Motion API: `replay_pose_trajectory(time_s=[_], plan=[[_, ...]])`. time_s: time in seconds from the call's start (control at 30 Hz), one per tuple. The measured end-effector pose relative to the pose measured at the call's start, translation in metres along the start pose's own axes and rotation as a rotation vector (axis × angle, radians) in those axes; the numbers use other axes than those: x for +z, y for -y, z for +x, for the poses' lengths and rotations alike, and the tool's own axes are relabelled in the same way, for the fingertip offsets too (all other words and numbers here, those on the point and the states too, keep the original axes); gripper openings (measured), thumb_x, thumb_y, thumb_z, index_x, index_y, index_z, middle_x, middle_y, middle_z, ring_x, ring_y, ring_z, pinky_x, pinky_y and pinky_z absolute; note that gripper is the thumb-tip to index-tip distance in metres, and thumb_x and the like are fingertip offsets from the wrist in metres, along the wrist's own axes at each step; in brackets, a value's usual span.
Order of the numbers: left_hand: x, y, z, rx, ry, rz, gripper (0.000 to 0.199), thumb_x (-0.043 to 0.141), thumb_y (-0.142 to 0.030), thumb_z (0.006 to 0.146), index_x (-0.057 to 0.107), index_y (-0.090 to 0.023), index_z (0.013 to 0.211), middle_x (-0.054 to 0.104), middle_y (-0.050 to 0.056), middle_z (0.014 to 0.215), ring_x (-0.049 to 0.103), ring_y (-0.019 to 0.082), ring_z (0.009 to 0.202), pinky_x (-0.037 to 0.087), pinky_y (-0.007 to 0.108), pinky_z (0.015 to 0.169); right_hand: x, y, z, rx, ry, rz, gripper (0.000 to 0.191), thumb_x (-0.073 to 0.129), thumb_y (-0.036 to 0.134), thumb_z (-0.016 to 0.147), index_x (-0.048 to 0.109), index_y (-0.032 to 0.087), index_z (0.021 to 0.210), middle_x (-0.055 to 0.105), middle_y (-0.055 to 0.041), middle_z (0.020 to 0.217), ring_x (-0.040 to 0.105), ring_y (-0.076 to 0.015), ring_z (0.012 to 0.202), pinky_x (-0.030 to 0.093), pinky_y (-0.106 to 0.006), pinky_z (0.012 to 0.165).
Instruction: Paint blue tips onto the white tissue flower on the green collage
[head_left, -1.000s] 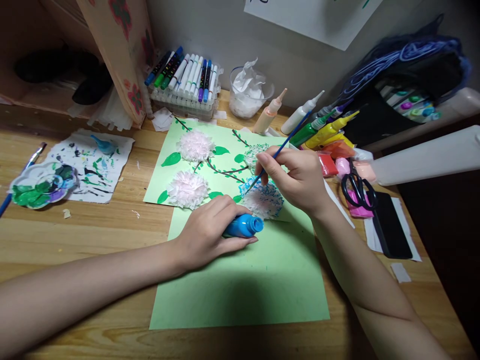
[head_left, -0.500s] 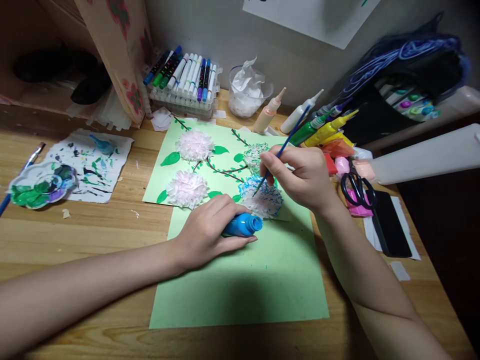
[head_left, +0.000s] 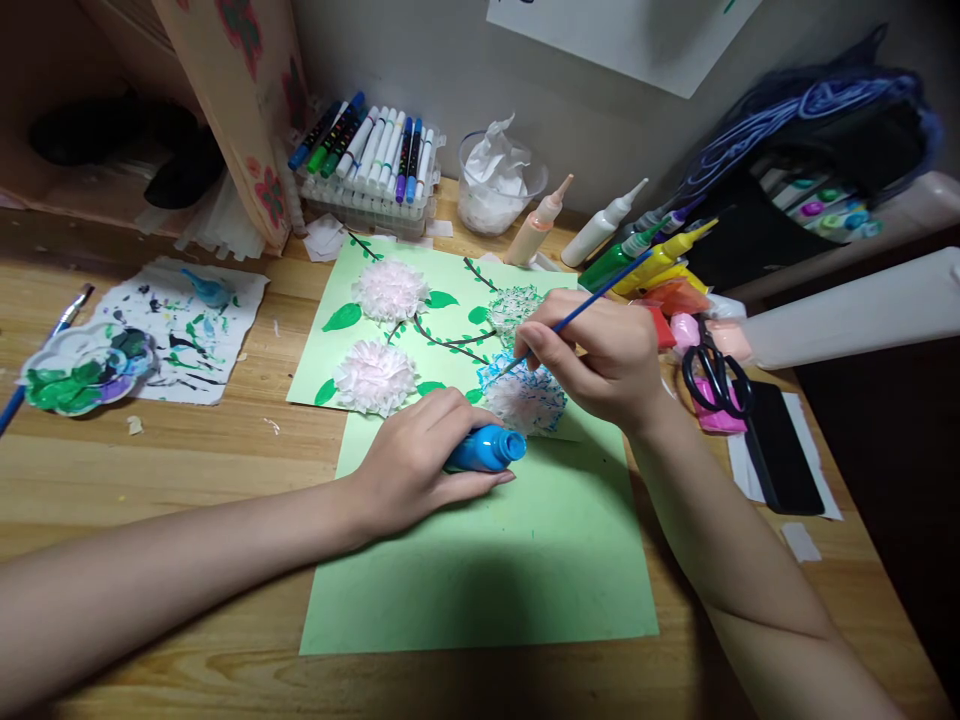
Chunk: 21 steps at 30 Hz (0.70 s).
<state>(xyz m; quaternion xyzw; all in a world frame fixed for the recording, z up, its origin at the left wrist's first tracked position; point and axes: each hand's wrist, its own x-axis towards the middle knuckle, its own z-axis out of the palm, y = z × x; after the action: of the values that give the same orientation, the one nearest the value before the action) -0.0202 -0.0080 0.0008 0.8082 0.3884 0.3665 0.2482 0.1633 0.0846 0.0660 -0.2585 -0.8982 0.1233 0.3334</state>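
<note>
My left hand (head_left: 416,460) is closed around an uncapped blue paint bottle (head_left: 487,449), tilted with its mouth to the right over the green paper (head_left: 480,590). In my right hand (head_left: 596,350) is a thin blue paintbrush (head_left: 600,293), its tip at the upper left part of a ruffled paper flower (head_left: 525,400) with blue-dabbed edges. Above it sits a flower with green-dabbed edges (head_left: 514,308), partly behind my right hand. Two pale pink flowers (head_left: 375,377) lie to the left, among painted green leaves (head_left: 342,317) and dark stems.
A paint palette (head_left: 82,370) and a stained tissue (head_left: 202,340) lie at left. Markers (head_left: 375,150), a tissue-filled cup (head_left: 495,185) and several paint bottles (head_left: 600,225) line the back. Black-handled scissors (head_left: 716,382) and a phone (head_left: 784,450) are on the right.
The brush has tilted lower, and its tip has moved up and slightly left, from the flower's middle to its upper left edge. My left hand and the bottle have stayed put.
</note>
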Motion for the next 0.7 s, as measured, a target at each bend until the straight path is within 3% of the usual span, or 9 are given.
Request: replay_pose_trajectory(time_s=[0.5,0.7], plan=[[0.000,-0.001,0.000,0.005,0.003,0.005,0.030,0.063,-0.041,0.087,0.058,-0.016,0.103,0.060,0.005,0.086,0.057,0.019,0.080,0.046,0.029,0.068,0.005,-0.006,-0.001,-0.044,0.044,-0.059,0.036,0.045,0.032,0.096,0.056,0.020,0.064,0.057,-0.0004,0.055,0.054,-0.0122,0.053,0.040,-0.027,0.054],[0.000,0.000,0.000,0.005,-0.020,0.005,0.031,0.062,-0.043,0.088,0.057,-0.017,0.103,0.061,0.005,0.086,0.057,0.019,0.080,0.046,0.029,0.067,-0.010,0.011,-0.003,0.045,-0.117,0.098,0.041,0.039,0.037,0.097,0.057,0.023,0.063,0.055,-0.0011,0.051,0.052,-0.0146,0.050,0.041,-0.032,0.054]])
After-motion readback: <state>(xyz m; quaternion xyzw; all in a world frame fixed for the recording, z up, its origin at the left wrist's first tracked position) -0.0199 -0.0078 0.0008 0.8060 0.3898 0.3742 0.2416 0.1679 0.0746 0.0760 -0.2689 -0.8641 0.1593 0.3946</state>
